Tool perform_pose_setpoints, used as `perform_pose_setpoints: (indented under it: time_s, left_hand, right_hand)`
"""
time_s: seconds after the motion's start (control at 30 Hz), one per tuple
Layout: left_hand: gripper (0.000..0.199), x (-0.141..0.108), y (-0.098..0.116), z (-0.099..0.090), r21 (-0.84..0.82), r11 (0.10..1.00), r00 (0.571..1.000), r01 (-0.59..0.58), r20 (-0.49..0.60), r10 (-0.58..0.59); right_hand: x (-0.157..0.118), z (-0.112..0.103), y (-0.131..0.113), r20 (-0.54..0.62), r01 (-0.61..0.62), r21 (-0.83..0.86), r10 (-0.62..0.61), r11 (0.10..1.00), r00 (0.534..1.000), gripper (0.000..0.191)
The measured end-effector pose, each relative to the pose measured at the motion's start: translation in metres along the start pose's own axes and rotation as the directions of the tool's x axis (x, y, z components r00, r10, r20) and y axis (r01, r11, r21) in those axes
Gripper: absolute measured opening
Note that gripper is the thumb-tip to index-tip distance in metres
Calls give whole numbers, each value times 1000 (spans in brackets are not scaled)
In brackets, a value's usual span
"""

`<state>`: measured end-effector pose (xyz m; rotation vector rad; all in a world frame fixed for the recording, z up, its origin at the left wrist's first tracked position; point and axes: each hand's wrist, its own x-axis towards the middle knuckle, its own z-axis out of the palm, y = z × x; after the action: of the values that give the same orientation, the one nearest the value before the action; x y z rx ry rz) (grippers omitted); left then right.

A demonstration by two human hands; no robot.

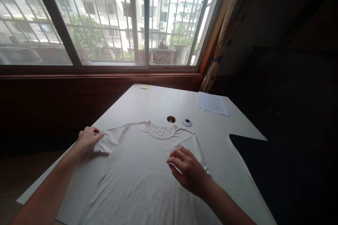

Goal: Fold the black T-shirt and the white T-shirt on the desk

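A white short-sleeved T-shirt lies spread on the white table, its neckline towards the window and its lower part running out of view at the bottom. My left hand is at the cuff of the left-hand sleeve, thumb and fingers closed around its upper corner. Over the right side of the chest is my right hand, fingers loosely curled and apart, with nothing visible in them. It partly hides the right-hand sleeve, which slopes down along the shirt's side.
Beyond the collar, the white table has a round cable hole and its loose ring cover. Printed sheets lie at the far right, a yellow slip at the far edge. A dark panel overlaps the right side.
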<state>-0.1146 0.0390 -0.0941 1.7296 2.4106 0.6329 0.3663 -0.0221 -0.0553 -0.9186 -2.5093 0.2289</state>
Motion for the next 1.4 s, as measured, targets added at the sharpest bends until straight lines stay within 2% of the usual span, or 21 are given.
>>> perform_pose_setpoints:
  time_s: [0.1,0.17,0.23,0.33,0.47,0.53,0.6,0.67,0.7,0.77,0.8,0.83,0.87,1.0,1.07,1.13,1.23,1.4]
  left_hand:
    - [30,-7,12,-4,-90,995,999,36,14,-35]
    - [28,-13,18,-8,-180,982,998,52,-18,-56]
    - [27,-19,23,-14,-253,967,996,35,-68,-54]
    - [26,-24,31,-21,-288,956,991,-49,-136,10]
    - [21,-26,43,-28,-229,952,964,-203,-219,153]
    - [15,-28,55,-30,-173,940,937,-293,-250,246]
    - [10,-35,74,-32,-126,913,905,-388,-241,351]
    - [11,-50,97,-35,-98,856,855,-507,-178,486]
    - [13,-60,109,-37,-92,809,812,-581,-131,568]
    - [23,-81,126,-42,-96,679,684,-728,-19,730]
    - [31,-92,129,-44,-111,636,639,-764,9,769]
    - [38,-101,128,-45,-129,618,622,-775,14,783]
    - [43,-108,123,-46,-145,626,632,-766,4,775]
    - [49,-117,76,-33,-157,751,764,-642,-47,643]
    - [50,-114,51,-20,-162,795,808,-585,-30,588]
    - [49,-112,34,-8,-183,814,829,-552,-14,559]
    - [43,-111,26,5,-197,819,836,-539,-7,548]
    - [24,-114,32,11,-194,837,855,-512,-19,518]
  right_hand:
    - [20,12,-9,9,40,76,-40,996,999,20]
    - [32,21,-13,19,47,152,-51,987,999,21]
    - [44,30,-15,29,20,234,-28,972,999,24]
    - [63,45,-18,80,-75,377,49,923,996,31]
    - [89,69,-22,184,-230,576,150,784,971,35]
    - [103,84,-24,271,-351,716,223,604,937,34]
    - [118,98,-25,372,-453,817,274,356,887,33]
    - [131,107,-26,440,-502,846,299,176,847,34]
    - [136,109,-25,453,-511,848,308,138,836,35]
    - [144,110,-24,464,-519,849,330,100,822,37]
    - [147,109,-23,467,-523,848,343,86,815,38]
    - [149,108,-22,471,-528,845,354,80,808,40]
    - [150,107,-21,474,-535,841,364,82,802,41]
    - [152,112,-18,460,-562,809,409,172,788,63]
    - [154,117,-17,427,-565,788,443,247,789,67]
    - [157,120,-17,392,-561,768,468,308,792,61]
    - [160,120,-14,343,-552,745,494,374,799,48]
    - [161,113,0,230,-535,668,541,517,809,39]
